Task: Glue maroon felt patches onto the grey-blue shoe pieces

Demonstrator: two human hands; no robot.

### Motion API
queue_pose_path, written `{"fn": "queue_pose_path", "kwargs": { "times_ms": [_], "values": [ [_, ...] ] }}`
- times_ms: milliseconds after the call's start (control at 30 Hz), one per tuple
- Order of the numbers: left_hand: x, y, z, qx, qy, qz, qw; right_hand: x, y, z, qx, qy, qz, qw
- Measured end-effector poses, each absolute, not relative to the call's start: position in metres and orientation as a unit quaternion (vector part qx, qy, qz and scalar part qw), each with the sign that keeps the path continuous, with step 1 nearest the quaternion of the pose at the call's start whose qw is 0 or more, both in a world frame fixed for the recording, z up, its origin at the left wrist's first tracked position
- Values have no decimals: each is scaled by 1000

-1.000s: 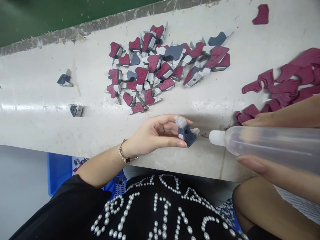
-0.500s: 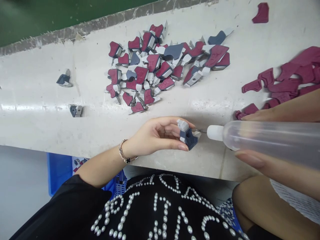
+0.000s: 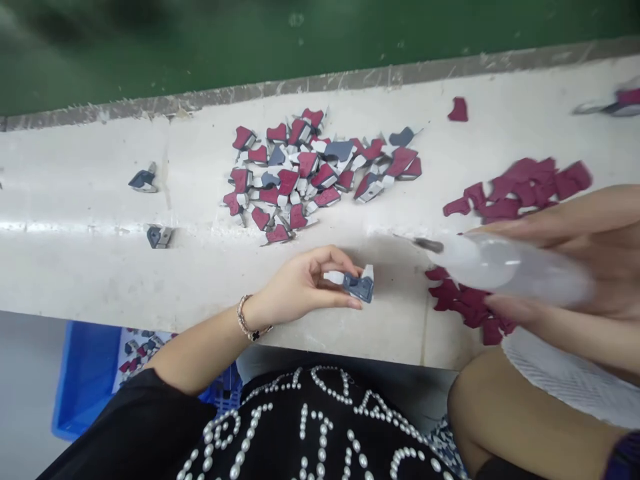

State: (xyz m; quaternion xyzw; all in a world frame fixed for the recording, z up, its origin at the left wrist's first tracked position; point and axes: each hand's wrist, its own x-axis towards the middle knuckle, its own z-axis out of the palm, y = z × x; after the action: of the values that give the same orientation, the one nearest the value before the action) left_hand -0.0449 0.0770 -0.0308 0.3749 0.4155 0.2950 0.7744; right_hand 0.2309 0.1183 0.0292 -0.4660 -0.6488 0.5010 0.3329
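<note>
My left hand [image 3: 320, 283] pinches a small navy-and-white plastic part [image 3: 359, 287] between thumb and fingers, just above the near edge of the table. The part's dark hollow side faces up, with pale prongs sticking out. On the right, my right hand [image 3: 607, 247] is wrapped round a translucent squeeze bottle [image 3: 535, 270], blurred by motion. Its white cap ends in a thin metal needle tip [image 3: 427, 245] that points left, apart from the part. Dark red plastic pieces [image 3: 463, 300] lie beneath the bottle, partly hidden by it.
A pile of assembled red, navy and white parts [image 3: 300, 177] covers the table's middle. More red pieces [image 3: 525, 183] lie to the right. Two navy parts [image 3: 143, 180] sit apart at left. A blue bin [image 3: 85, 380] with parts stands below the table's near edge.
The bottle's needle tip has moved away from the navy-and-white part, up and to the right. The part has turned in my left hand. The whole view has shifted and widened.
</note>
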Motion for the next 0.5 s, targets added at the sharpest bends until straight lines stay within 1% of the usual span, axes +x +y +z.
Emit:
{"fn": "queue_pose_path", "kwargs": {
  "times_ms": [67,133,200,267,400,500],
  "values": [
    [-45,73,-29,375,403,260,793,216,123,32,-429,-657,531,319],
    [-46,68,-29,385,383,219,811,201,126,28,-416,-666,555,274],
    [-46,64,-29,415,366,177,814,187,129,19,-403,-691,553,233],
    [-47,62,-30,451,361,149,802,173,132,7,-401,-709,539,215],
    [-48,62,-32,491,375,140,773,156,135,-10,-413,-729,513,188],
    [-48,63,-31,499,384,154,762,172,128,-8,-452,-735,475,173]
  ]
}}
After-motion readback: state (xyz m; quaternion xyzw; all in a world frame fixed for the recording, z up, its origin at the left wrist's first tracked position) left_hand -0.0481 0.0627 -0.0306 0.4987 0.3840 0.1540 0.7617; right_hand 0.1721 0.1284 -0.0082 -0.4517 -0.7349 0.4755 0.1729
